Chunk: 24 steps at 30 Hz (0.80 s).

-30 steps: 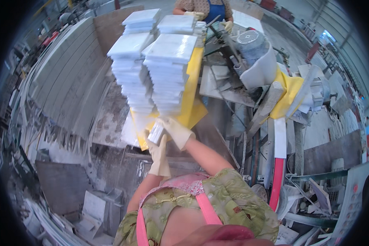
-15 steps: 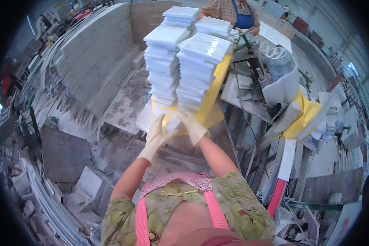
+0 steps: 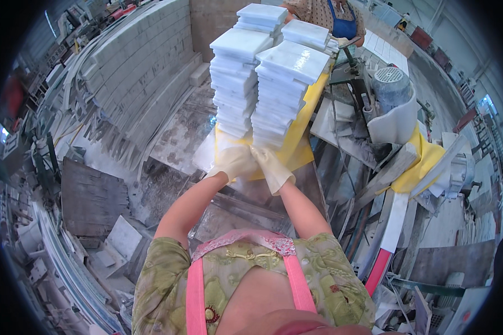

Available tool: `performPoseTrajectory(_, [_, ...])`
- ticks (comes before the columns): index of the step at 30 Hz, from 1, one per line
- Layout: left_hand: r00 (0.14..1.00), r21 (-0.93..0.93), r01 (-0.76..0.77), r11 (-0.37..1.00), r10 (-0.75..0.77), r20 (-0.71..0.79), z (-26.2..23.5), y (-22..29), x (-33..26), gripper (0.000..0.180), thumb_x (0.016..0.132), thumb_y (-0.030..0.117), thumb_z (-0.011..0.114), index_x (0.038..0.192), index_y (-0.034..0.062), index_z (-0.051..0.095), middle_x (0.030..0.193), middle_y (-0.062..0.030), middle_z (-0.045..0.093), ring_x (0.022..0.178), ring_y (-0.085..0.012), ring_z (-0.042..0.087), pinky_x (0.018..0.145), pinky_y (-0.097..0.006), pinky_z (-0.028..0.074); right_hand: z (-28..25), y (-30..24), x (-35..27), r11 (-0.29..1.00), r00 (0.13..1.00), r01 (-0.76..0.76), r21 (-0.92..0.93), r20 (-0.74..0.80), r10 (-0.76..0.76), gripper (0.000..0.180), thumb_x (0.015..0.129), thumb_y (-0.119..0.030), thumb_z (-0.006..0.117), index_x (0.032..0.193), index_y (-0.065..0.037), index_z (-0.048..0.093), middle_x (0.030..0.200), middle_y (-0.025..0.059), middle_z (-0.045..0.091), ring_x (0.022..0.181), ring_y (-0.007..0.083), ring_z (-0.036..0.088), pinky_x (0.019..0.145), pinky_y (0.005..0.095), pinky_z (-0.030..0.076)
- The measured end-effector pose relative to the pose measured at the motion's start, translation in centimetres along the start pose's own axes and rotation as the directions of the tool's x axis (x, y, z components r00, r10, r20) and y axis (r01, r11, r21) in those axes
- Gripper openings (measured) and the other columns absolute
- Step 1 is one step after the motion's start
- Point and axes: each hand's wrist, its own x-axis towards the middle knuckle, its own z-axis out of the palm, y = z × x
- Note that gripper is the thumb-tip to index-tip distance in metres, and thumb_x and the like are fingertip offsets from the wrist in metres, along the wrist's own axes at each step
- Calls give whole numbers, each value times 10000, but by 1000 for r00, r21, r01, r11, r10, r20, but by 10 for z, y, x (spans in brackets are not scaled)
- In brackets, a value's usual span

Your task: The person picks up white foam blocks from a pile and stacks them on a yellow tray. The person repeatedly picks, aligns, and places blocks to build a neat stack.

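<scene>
My left hand (image 3: 235,161) and my right hand (image 3: 270,169), both in cream rubber gloves, meet at the near foot of the stone stacks. Their fingers are bent inward and come together. Whatever lies between them is hidden behind the gloves. Directly beyond rises a tall front right stack of thin white stone tiles (image 3: 285,92), its layers unevenly lined up. Beside it stands a front left stack of the same tiles (image 3: 235,84). Yellow sheeting (image 3: 300,151) spreads under and along the right of the stacks.
Further stacks of tiles (image 3: 304,33) stand behind, near a person in a blue apron (image 3: 345,25). A wall of stone slabs (image 3: 134,61) runs on the left. To the right are a dusty motor (image 3: 391,86) and stone offcuts. A dark board (image 3: 92,198) leans at lower left.
My left hand has turned inward and closed up against my right. The pale block seen between my hands before is now hidden. The whole view has shifted slightly.
</scene>
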Motion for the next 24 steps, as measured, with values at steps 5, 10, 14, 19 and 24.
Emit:
performPoseTrajectory(5, [999, -55, 19, 998, -21, -27, 4, 4, -2, 511, 820, 420, 617, 1043, -33, 698, 983, -280, 719, 953, -429, 701, 851, -485, 537, -19, -23, 7, 852, 923, -383, 356, 119, 366, 457, 973, -280, 560, 1397, -107, 558, 1298, 161, 627, 1197, 281, 589, 1037, 363, 444])
performPoseTrajectory(10, [999, -74, -7, 997, 3, -48, 3, 4, -3, 513, 829, 436, 610, 1031, -27, 701, 986, -285, 719, 952, -433, 702, 850, -500, 536, -14, -29, -2, 931, 961, -255, 261, -38, 274, 533, 1004, -472, 542, 1287, -36, 657, 1195, 162, 689, 1115, 264, 621, 983, 376, 451])
performPoseTrajectory(14, [999, -32, -28, 999, 27, -38, 8, 0, 2, 550, 849, 480, 603, 1031, -30, 701, 995, -297, 715, 956, -433, 702, 839, -502, 539, 1, -21, 4, 805, 886, -415, 424, -15, 464, 453, 988, -448, 581, 1174, -52, 696, 1168, 160, 690, 1135, 315, 623, 995, 395, 461])
performPoseTrajectory(19, [985, 19, -4, 1000, 7, -172, 15, -10, 9, 652, 857, 557, 620, 1103, -45, 659, 1011, -302, 714, 964, -436, 701, 830, -498, 543, -37, -18, -45, 891, 846, -392, 228, -292, 447, 427, 1027, -398, 502, 1208, -50, 672, 1256, 217, 595, 1182, 373, 547, 1033, 443, 424])
performPoseTrajectory(24, [987, 52, 44, 998, -36, -155, 15, -9, 8, 670, 845, 552, 640, 1119, -60, 635, 998, -280, 724, 957, -425, 705, 838, -482, 547, -141, 8, -223, 789, 684, -547, -280, -693, 228, 349, 975, -51, 472, 1281, -79, 638, 1255, 161, 631, 1143, 341, 626, 1010, 379, 482])
